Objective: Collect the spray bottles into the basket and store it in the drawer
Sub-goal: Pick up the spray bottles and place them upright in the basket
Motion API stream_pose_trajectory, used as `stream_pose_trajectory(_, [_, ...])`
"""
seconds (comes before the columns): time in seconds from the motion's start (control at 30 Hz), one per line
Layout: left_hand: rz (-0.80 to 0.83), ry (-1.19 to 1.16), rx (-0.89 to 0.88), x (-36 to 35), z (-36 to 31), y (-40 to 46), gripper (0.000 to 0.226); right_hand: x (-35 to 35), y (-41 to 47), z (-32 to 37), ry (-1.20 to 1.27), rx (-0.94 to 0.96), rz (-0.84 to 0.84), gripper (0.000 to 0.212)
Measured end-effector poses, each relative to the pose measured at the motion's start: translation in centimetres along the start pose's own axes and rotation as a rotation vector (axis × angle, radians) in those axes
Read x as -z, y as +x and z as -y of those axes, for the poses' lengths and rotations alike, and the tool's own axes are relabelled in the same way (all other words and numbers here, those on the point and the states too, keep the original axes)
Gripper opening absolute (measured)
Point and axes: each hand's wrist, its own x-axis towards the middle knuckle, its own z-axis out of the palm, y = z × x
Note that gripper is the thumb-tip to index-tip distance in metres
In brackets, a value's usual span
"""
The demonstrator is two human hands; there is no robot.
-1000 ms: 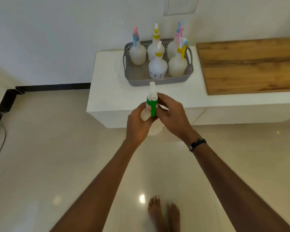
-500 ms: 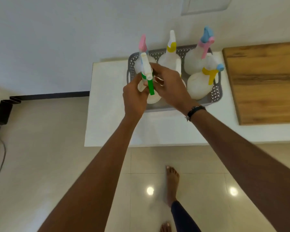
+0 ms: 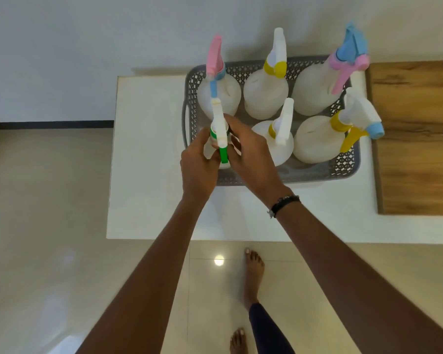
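Observation:
A grey perforated basket (image 3: pixel 348 164) stands on the white cabinet top (image 3: pixel 149 159) against the wall. Several white spray bottles stand upright in it, among them one with a pink head (image 3: pixel 216 70), one with a yellow collar (image 3: pixel 275 67) and one with a blue and pink head (image 3: pixel 348 57). My left hand (image 3: pixel 197 169) and my right hand (image 3: pixel 253 159) both grip a white spray bottle with a green collar and trigger (image 3: pixel 219 129). I hold it upright over the basket's front left corner; its lower body is hidden by my fingers.
A wooden board (image 3: pixel 414 139) lies on the cabinet top right of the basket. The floor is glossy beige tile, with my bare feet (image 3: pixel 252 272) close to the cabinet's front edge. A dark skirting strip (image 3: pixel 51 123) runs along the wall at left.
I have stepped up to the cabinet. Both hands carried the green-trigger bottle from in front of the cabinet to above the basket's front left corner.

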Motion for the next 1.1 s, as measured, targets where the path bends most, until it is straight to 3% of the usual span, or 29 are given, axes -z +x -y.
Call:
stream_pose_trajectory(0.1, [0.036, 0.036, 0.027, 0.2, -0.1, -0.1, 0.029, -0.2, -0.7, -0.1, -0.031, 0.001, -0.031, 0.041])
stream_pose_trajectory(0.2, [0.081, 0.084, 0.013, 0.7, 0.1, -0.6, 0.051, -0.6, -3.3, -0.7, -0.083, 0.013, -0.151, 0.038])
stream_pose_trajectory(0.33, [-0.215, 0.027, -0.040, 1.9, 0.7, -4.0, 0.045, 0.8, -10.7, -2.4, -0.131, -0.028, -0.494, 0.027])
stream_pose_trajectory(0.4, [-0.305, -0.025, 0.077, 2.3, 1.1, -5.2, 0.043, 3.2, -13.1, -3.9, -0.191, -0.102, -0.683, 0.025])
stream_pose_trajectory(0.47, [-0.261, -0.091, 0.275, 2.5, 1.4, -5.2, 0.049, 6.2, -13.3, -5.5, -0.214, -0.209, -0.812, 0.028])
stream_pose_trajectory(0.53, [-0.142, -0.086, 0.394, 2.4, 1.6, -4.4, 0.051, 9.0, -11.4, -6.9, -0.139, -0.350, -0.805, 0.036])
stream_pose_trajectory(0.6, [-0.015, -0.018, 0.365, 2.3, 1.9, -3.8, 0.045, 11.1, -8.9, -8.1, -0.077, -0.453, -0.676, 0.042])
stream_pose_trajectory(0.67, [0.053, -0.026, 0.349, 2.3, 2.1, -3.4, 0.037, 12.1, -7.0, -9.4, -0.180, -0.492, -0.535, 0.036])
stream_pose_trajectory(0.77, [0.086, -0.053, 0.357, 2.4, 2.5, -3.2, 0.033, 12.5, -6.6, -10.4, -0.278, -0.471, -0.492, 0.030])
stream_pose_trajectory(1.1, [0.087, 0.014, 0.284, 3.9, 3.8, -5.8, 0.032, 9.7, -12.0, -9.7, -0.255, -0.433, -0.545, 0.031])
